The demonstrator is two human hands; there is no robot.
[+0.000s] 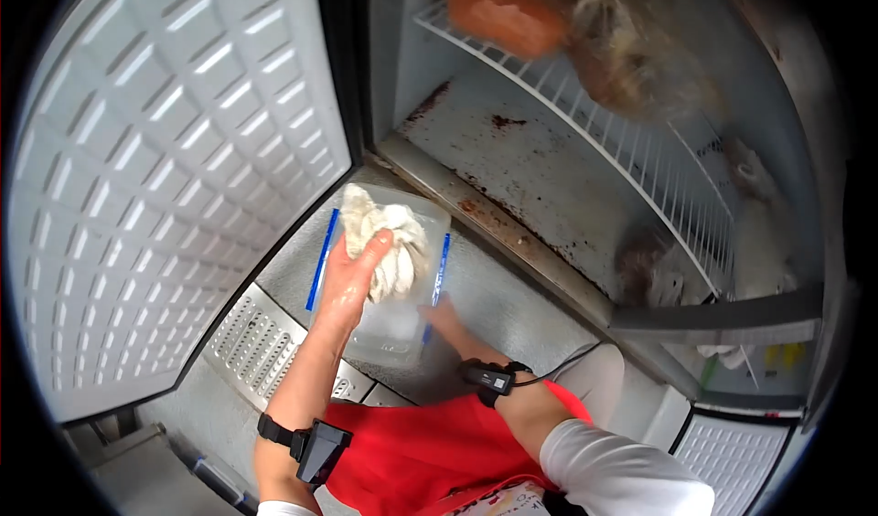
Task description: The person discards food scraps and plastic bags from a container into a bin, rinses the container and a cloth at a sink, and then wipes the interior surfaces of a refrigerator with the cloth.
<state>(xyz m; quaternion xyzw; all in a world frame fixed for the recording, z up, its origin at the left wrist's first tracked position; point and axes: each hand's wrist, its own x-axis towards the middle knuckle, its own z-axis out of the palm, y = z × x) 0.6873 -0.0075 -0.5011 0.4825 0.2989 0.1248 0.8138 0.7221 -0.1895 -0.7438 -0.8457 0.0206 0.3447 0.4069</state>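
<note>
My left hand is closed on a bunched, off-white cloth, with the thumb across its top. The cloth is over a clear plastic container with blue side clips. At the right side of that container is my right hand, near the lower end of the blue clip; its fingers are blurred and partly hidden against the edge, so their grip cannot be made out.
An open fridge stands at the right, its floor stained brown. Its white wire shelf bears bagged food. The open ridged door fills the left. A perforated drain cover lies in the floor.
</note>
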